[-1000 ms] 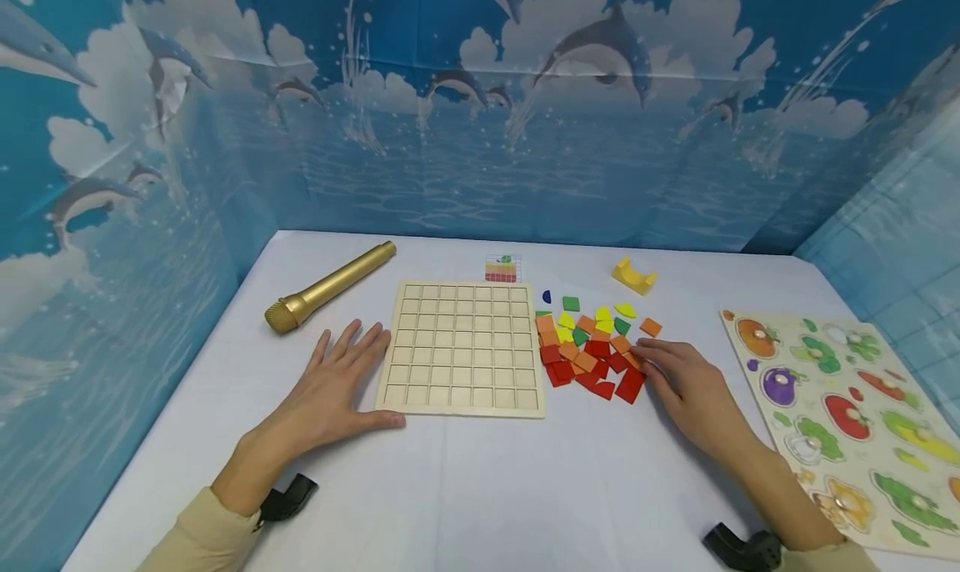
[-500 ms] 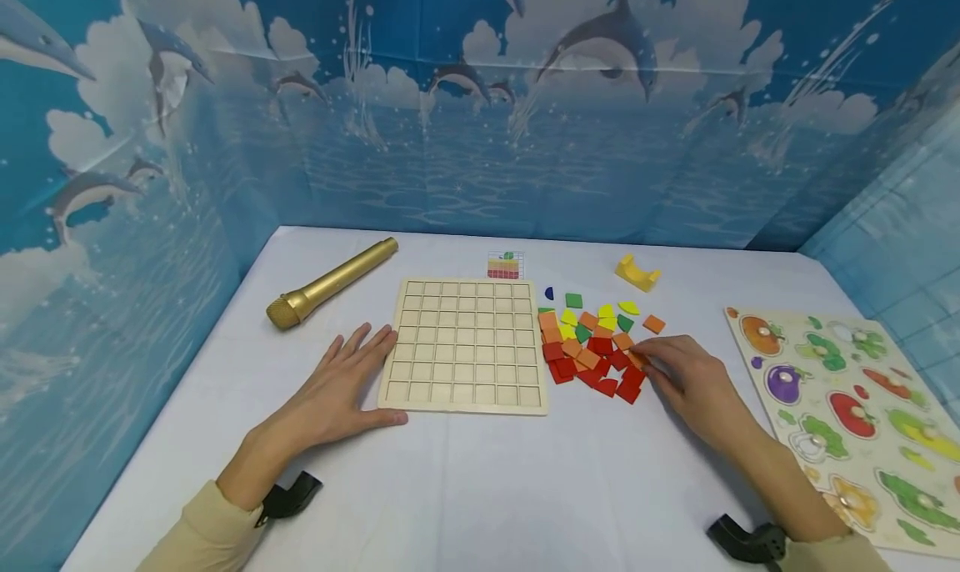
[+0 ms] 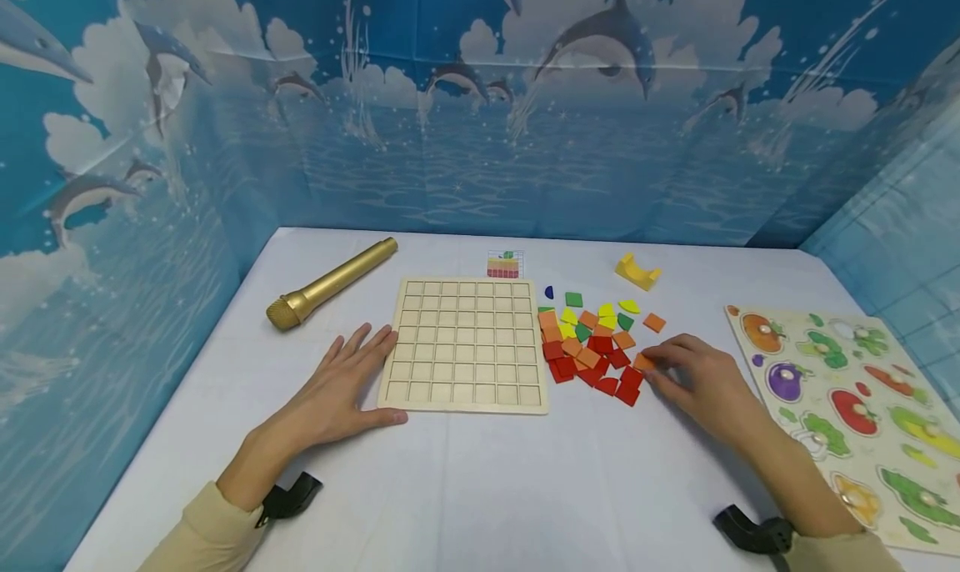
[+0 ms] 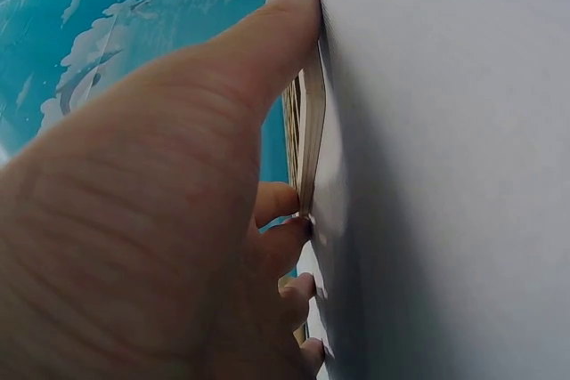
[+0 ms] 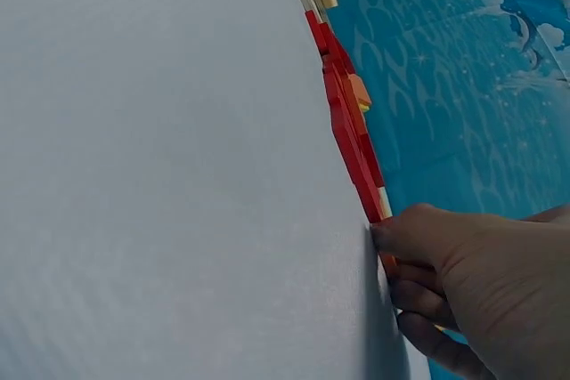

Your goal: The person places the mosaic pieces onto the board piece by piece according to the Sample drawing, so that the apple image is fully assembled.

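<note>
My left hand (image 3: 330, 397) lies spread on the table, its fingertips at the left edge of a wooden grid board (image 3: 462, 410) and its thumb along the near left corner. The left wrist view shows the thumb (image 4: 280, 28) against the board's edge (image 4: 312, 131). With thumb and fingertips my right hand (image 3: 701, 384) pinches a small orange square tile (image 3: 642, 362) at the right side of a loose pile. Red tiles (image 3: 627, 394) lie just beside it. In the right wrist view the fingers hide most of the orange tile (image 5: 389, 264).
Green (image 3: 573, 299), yellow (image 3: 628, 307) and other orange tiles (image 3: 654, 323) spread right of the board. A small pattern card (image 3: 506, 264) lies behind it. A gold microphone (image 3: 333, 283) is at the back left, a yellow curved block (image 3: 637, 272) at the back, a vegetable puzzle board (image 3: 806, 388) at the right.
My right hand has drawn the orange tile slightly right, away from the pile, and red tiles near it have shifted. My left hand has kept its place at the board.
</note>
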`<state>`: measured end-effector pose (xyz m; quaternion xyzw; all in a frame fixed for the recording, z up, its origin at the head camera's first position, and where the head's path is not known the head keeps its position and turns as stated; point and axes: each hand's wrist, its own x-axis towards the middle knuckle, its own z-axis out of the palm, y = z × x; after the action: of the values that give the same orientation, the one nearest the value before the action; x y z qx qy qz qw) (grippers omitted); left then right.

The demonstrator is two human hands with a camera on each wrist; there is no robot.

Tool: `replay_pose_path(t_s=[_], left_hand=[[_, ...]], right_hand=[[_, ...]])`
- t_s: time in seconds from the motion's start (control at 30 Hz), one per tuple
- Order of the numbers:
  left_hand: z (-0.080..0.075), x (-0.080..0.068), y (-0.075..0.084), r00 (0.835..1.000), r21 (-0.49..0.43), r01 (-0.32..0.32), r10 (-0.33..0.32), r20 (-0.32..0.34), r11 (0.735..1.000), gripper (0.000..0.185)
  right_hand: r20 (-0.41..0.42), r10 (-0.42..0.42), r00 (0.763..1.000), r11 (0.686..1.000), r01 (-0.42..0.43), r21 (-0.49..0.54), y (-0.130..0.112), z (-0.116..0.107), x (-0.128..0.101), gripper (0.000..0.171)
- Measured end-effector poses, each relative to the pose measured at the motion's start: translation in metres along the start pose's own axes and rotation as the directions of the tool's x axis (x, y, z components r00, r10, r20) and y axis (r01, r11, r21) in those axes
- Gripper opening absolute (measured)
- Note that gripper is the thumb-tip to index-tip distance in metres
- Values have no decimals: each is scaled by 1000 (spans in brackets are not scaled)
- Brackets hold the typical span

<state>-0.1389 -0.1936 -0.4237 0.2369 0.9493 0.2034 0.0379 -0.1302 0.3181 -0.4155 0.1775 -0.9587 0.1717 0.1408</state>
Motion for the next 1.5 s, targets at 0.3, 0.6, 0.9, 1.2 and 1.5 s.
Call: replay_pose_path(t_s=[0.3,0.6,0.9,1.2,1.5], left_hand=[[0,-1,-1,1000,-1,3,-3,0,1000,113],[0,0,1,1000,15,1,-1,2,1000,111],[0,0,1,1000,11,1,-1,4,1000,111],[0,0,2,1000,10,3,-3,2,1000,111],[0,0,2,1000,17,0,0,-3,1000,110]], right_hand=[[-49,-8,999,1000,9,19,0,-8,3,33],[-74,-43,996,997,47,58,-12,-12,19,31],[4,-103,995,986,101,132,-54,-1,59,29],[61,-167,984,967,152,203,-93,24,96,26],[56,-200,978,960,184,213,-117,48,119,23]])
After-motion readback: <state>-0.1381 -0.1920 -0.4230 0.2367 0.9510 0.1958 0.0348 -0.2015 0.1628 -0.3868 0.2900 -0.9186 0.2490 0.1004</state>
